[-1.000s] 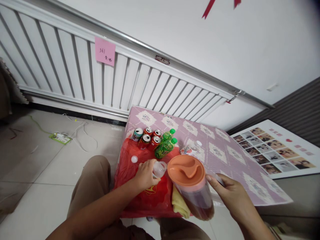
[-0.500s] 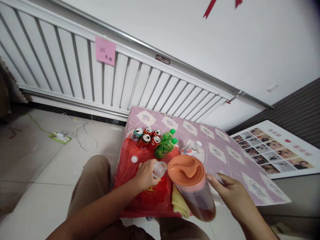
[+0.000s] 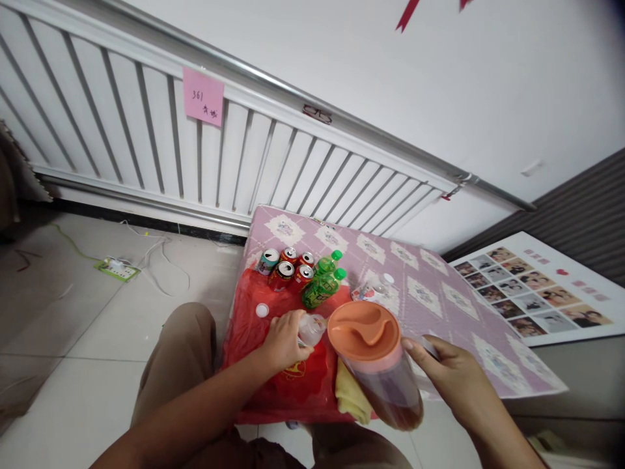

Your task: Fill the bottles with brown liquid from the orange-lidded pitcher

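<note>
Left grip (image 3: 284, 342) clamped on bottle (image 3: 308, 330), right grip (image 3: 446, 368) clamped on jug (image 3: 378, 374); bottle mouth (image 3: 320, 327), just right of left grip, requires slow, steady pouring.

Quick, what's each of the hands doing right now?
Left hand: closed, holding the bottle.
Right hand: closed, holding the jug.

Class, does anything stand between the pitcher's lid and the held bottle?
No visible object does: the pitcher in the right hand has its orange lid beside the mouth of the bottle in the left hand.
</note>
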`<state>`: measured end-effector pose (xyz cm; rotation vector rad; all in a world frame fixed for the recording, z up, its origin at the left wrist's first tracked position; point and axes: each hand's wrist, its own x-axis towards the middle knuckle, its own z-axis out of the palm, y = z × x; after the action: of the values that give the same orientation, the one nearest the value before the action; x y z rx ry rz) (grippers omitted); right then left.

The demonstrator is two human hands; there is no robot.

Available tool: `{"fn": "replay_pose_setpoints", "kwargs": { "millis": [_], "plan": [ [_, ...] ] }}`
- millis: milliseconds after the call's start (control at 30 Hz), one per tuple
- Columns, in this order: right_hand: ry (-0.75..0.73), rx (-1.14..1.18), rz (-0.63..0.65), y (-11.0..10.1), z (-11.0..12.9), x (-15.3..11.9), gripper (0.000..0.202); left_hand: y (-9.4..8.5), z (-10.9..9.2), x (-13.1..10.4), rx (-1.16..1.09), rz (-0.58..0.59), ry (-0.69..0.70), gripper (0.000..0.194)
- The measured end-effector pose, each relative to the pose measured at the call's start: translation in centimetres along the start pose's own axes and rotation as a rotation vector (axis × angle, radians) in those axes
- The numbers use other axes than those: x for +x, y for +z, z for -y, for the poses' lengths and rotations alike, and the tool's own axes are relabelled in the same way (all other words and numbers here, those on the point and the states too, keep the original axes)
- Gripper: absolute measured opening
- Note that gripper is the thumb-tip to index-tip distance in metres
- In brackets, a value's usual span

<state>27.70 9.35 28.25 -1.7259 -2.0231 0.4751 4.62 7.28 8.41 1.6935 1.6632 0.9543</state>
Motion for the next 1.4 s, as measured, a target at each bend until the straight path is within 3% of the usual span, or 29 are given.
{"fn": "replay_pose_setpoints", "kwargs": {
  "millis": [333,567,867,1133,1400],
  "plan": [
    [0.013,-0.001,-0.003,0.0,0.3,0.0,0.045,-0.2,-0.1,0.0,-0.004,0.013,-0.002,0.067],
    [0.007,-0.078,0.124,-0.7,-1.2,0.7,0.047,0.2,0.2,0.1,-0.023,0.004,0.008,0.068],
    [-0.03,-0.097,0.105,-1.1,-1.1,0.7,0.047,0.6,0.4,0.1,-0.165,-0.053,0.074,0.069],
    [-0.101,-0.075,0.056,-1.2,-0.7,0.7,0.047,0.7,0.6,0.1,-0.173,-0.07,0.086,0.069],
    [-0.082,-0.088,0.052,-1.4,-0.6,0.9,0.045,1.0,0.8,0.2,-0.171,-0.092,0.113,0.066]
  ]
}}
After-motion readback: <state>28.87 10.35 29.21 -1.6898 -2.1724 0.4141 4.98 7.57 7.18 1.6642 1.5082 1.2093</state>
